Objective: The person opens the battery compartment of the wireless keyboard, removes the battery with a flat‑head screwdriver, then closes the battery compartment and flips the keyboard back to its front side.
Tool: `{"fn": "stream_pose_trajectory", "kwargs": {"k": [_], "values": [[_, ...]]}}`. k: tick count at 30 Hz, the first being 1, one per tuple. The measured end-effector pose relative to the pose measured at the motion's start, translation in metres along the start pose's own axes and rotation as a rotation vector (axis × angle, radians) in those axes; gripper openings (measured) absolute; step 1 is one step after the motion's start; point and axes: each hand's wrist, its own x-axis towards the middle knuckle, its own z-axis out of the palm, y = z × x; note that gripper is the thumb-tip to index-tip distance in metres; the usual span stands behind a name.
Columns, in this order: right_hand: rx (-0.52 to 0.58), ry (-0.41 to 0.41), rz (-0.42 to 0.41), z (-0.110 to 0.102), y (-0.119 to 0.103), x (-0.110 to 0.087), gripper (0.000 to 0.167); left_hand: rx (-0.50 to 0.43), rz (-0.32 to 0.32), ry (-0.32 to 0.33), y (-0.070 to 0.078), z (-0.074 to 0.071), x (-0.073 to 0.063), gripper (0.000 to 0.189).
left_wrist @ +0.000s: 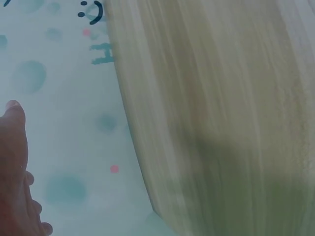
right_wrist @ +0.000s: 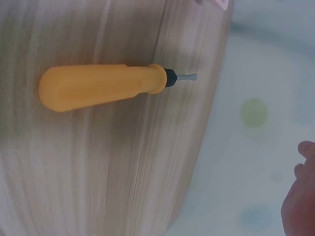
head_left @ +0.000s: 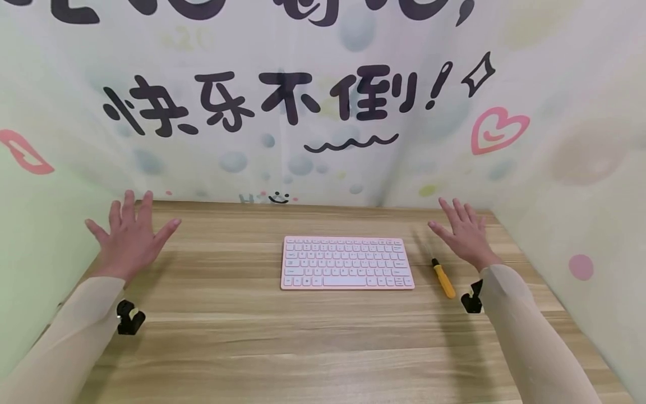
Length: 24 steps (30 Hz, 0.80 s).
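Note:
In the head view a pink-framed keyboard [head_left: 347,264] with white keys lies flat on the wooden table. To its right is a screwdriver [head_left: 444,280] with a yellow handle, its thin shaft angled toward the back left. My right hand [head_left: 466,235] hovers just right of the screwdriver with fingers spread, holding nothing. The right wrist view shows the screwdriver [right_wrist: 103,84] close up, the hand [right_wrist: 301,196] at the right edge. Far to the keyboard's left, my left hand [head_left: 131,238] is spread above the table and holds nothing; part of it [left_wrist: 15,167] shows in the left wrist view.
A pale wall sheet [head_left: 303,168] with printed lettering and bubbles rises behind the wooden table [head_left: 272,348] and along both sides. Small black devices sit on the left wrist [head_left: 129,317] and right wrist [head_left: 473,297].

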Motion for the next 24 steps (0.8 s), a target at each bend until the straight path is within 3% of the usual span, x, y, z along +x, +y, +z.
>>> {"fn": "stream_pose_trajectory", "kwargs": {"k": [7, 10, 16, 24], "values": [[0.132, -0.011, -0.013, 0.002, 0.000, 0.000, 0.069, -0.097, 0.019, -0.019, 0.017, 0.002, 0.009, 0.078], [0.162, -0.029, -0.016, 0.003, -0.002, -0.002, 0.067, -0.169, 0.036, -0.060, 0.024, 0.004, 0.010, 0.069], [0.211, -0.059, 0.002, 0.005, -0.008, -0.012, 0.059, -0.330, 0.055, -0.146, 0.036, 0.010, 0.007, 0.052], [0.207, -0.084, 0.021, 0.012, -0.013, -0.022, 0.048, -0.414, 0.031, -0.203, 0.048, 0.025, 0.004, 0.050]]}}
